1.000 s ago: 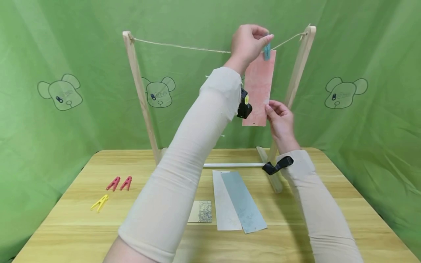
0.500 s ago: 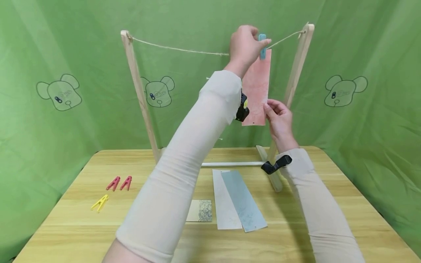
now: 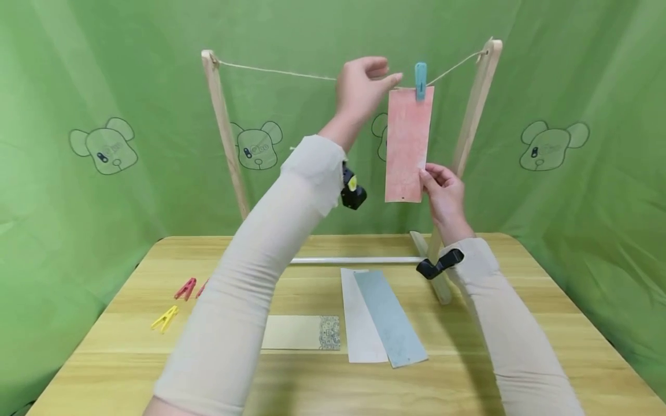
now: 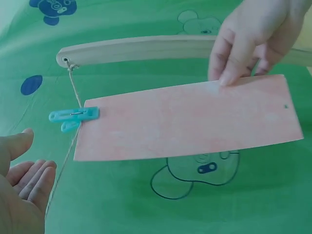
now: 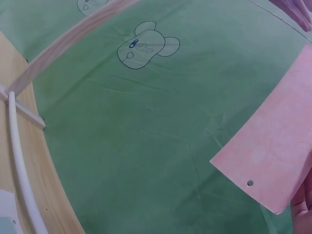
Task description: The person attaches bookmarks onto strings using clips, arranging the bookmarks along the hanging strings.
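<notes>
A pink paper strip [image 3: 408,144] hangs from the string [image 3: 281,71], held near its top right corner by a light blue clothespin [image 3: 421,81]. My left hand [image 3: 362,86] is beside the clothespin, to its left, with thumb and fingers apart and nothing between them; the left wrist view shows the same gap. Lower down, my right hand [image 3: 444,193] pinches the strip's right edge between thumb and fingers. In the right wrist view the strip's lower end [image 5: 263,170] shows a small punched hole, and only part of the right hand is visible.
A wooden frame's posts [image 3: 476,110] bear the string; a white rod [image 3: 359,260] joins them low down. On the table lie a white strip [image 3: 359,323], a blue-grey strip [image 3: 390,318], a cream patterned strip [image 3: 296,332], a yellow clothespin [image 3: 165,319] and red clothespins [image 3: 185,289], one mostly behind the left sleeve.
My left hand has let go of the blue clothespin and moved left and slightly down. The clothespin stays on the string and pink strip. My right hand keeps its pinch.
</notes>
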Demonstrator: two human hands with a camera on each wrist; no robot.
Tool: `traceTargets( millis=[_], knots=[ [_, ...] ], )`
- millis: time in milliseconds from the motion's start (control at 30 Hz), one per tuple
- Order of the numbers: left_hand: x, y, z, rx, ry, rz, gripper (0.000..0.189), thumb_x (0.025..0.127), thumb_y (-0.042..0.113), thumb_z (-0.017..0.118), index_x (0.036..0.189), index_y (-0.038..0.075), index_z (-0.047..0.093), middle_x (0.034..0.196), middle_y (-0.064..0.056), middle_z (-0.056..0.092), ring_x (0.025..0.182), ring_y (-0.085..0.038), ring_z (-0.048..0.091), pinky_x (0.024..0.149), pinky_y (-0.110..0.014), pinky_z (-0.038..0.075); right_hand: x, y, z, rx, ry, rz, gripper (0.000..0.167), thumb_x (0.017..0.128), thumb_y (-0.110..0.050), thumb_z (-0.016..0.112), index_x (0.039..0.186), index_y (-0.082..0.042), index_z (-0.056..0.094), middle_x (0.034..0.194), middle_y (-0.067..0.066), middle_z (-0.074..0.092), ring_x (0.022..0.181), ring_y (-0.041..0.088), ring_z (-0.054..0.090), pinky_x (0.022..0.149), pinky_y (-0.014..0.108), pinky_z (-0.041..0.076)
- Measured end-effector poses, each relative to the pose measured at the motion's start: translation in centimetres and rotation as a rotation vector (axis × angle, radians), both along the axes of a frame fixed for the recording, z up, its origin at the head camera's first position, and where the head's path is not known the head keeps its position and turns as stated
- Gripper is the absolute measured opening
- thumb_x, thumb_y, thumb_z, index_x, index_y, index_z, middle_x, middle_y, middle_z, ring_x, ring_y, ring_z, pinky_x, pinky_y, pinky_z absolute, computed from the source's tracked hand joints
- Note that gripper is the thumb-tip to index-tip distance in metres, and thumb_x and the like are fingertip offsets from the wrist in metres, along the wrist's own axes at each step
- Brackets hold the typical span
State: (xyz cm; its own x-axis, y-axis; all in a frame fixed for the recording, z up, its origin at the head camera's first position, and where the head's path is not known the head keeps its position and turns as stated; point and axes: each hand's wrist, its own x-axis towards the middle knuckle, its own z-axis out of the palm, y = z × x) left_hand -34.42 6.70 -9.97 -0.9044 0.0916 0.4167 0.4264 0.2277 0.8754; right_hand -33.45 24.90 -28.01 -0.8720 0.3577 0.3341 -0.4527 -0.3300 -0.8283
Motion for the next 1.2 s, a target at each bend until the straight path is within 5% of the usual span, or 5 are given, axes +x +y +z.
traceTargets(
  millis=[267, 500, 900, 1200],
  knots=[
    [1.1, -3.8, -3.7, 0.11, -0.058, -0.096, 0.046, 0.08, 0.019, 0.076, 0.123, 0.013, 0.061, 0.115, 0.003, 0.066, 0.104, -0.003, 0.06, 0.085, -0.009, 0.047, 0.6, 0.5, -0.7, 0.149, -0.051, -0.039, 0.006, 0.085, -0.005, 0.068, 0.087, -0.011, 0.068, 0.08, -0.003, 0.064, 0.071, 0.008, 0.054, 0.062, 0.014, 0.048],
    [2.6, -9.0, -8.6, 0.05, -0.075, -0.123, 0.047, 0.083, 0.02, 0.072, 0.126, 0.009, 0.057, 0.118, -0.001, 0.065, 0.105, -0.008, 0.06, 0.091, -0.014, 0.047, 1.4, 0.9, -1.6, 0.38, -0.138, -0.05, 0.009, 0.088, -0.016, 0.067, 0.097, -0.013, 0.067, 0.084, -0.01, 0.066, 0.078, 0.004, 0.057, 0.072, 0.012, 0.048],
    [5.6, -17.2, -16.4, 0.052, -0.179, -0.067, 0.045, 0.087, 0.016, 0.068, 0.128, 0.005, 0.054, 0.124, -0.011, 0.061, 0.111, -0.02, 0.06, 0.096, -0.022, 0.047, 2.7, 1.8, -5.0, 0.538, -0.233, 0.007, 0.018, 0.091, -0.021, 0.063, 0.106, -0.011, 0.064, 0.089, -0.016, 0.065, 0.084, 0.004, 0.06, 0.076, 0.012, 0.05],
    [7.7, -22.4, -20.5, 0.065, -0.194, 0.02, 0.046, 0.086, 0.013, 0.069, 0.127, 0.001, 0.055, 0.124, -0.017, 0.06, 0.097, -0.005, 0.063, 0.09, -0.018, 0.049, 4.4, 2.1, -6.8, 0.632, -0.26, 0.049, 0.039, 0.091, -0.027, 0.063, 0.119, -0.001, 0.058, 0.097, -0.015, 0.063, 0.09, 0.003, 0.059, 0.077, 0.012, 0.051]
  ],
)
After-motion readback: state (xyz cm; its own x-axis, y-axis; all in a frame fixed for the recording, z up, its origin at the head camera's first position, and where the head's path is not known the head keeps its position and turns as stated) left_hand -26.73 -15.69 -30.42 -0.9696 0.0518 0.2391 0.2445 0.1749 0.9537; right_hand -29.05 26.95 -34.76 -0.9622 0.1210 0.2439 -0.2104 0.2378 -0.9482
